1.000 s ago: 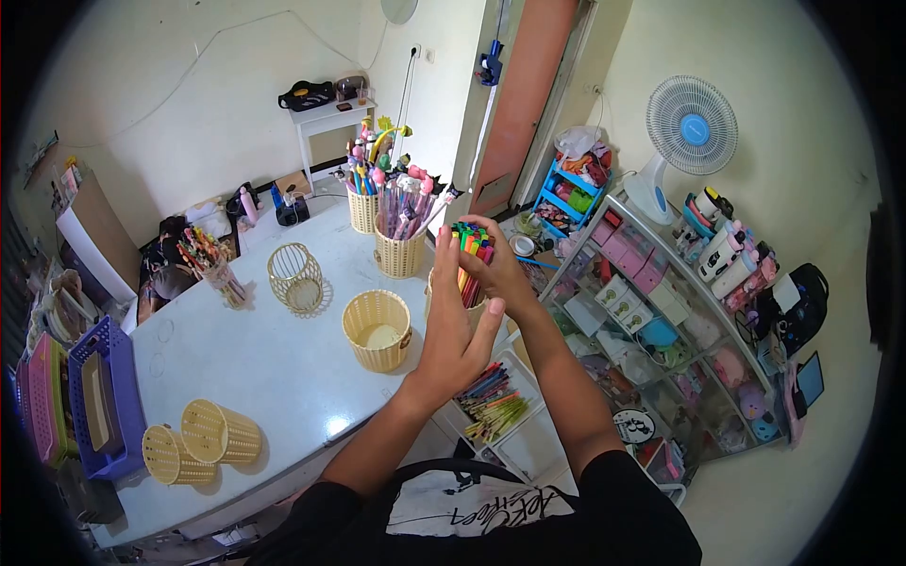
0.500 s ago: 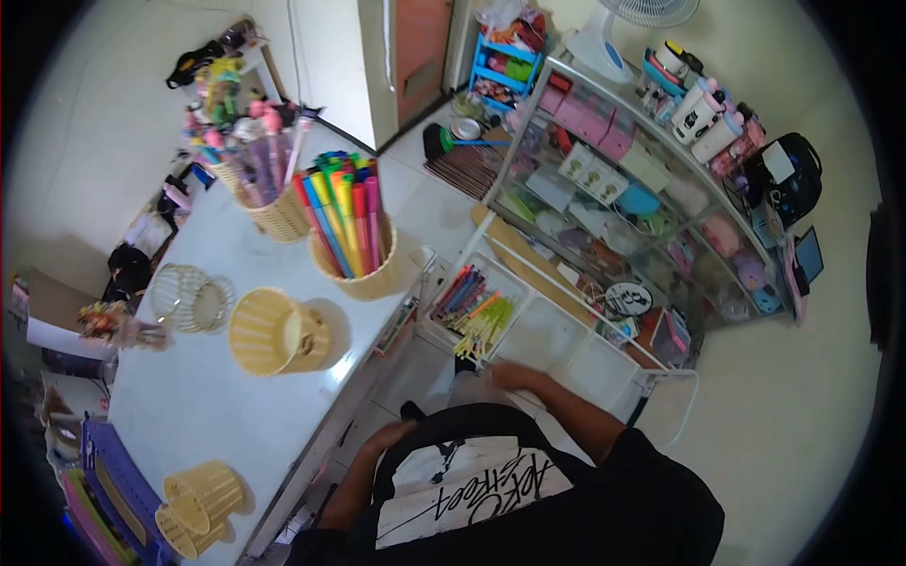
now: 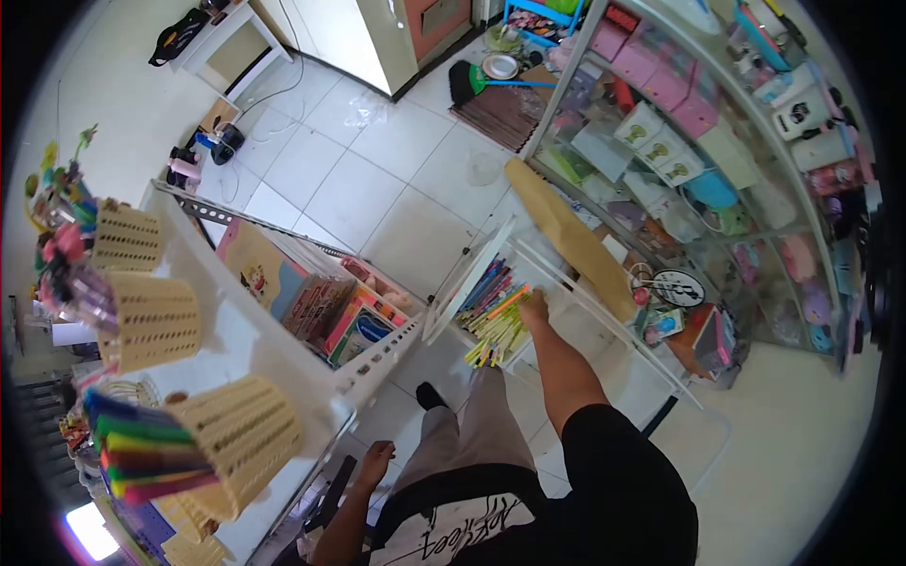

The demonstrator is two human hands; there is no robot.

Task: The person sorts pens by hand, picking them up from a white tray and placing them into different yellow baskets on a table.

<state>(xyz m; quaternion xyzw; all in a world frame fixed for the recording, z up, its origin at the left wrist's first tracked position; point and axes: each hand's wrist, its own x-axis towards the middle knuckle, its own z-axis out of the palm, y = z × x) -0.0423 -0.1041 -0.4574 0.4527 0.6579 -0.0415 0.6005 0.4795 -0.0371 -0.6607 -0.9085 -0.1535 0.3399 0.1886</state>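
My right hand [image 3: 535,309] reaches down to the right edge of a heap of pencils and pens [image 3: 497,311] in a white tray; its fingertips are hidden, so I cannot see whether they grip any. Dark and red ones lie at the back of the heap, with yellow-green ones nearer me. Low beside the white table [image 3: 326,382], my left hand [image 3: 379,462] hangs with loosely bent fingers and nothing in it. A cream woven basket [image 3: 250,434] of coloured markers [image 3: 142,448] is on the table at the left.
Two more woven baskets [image 3: 156,321] with pens stand farther along the table. Books and boxes [image 3: 330,316] fill a shelf under its end. Behind the tray is a brown board [image 3: 566,245], and a glass cabinet [image 3: 661,170] stands at the right. My foot [image 3: 430,396] is on the tiled floor.
The view has swung right and down, shifting the table and baskets left. My right hand has moved from the tray's near edge to the pencil heap. The tray now appears tilted or pulled differently.
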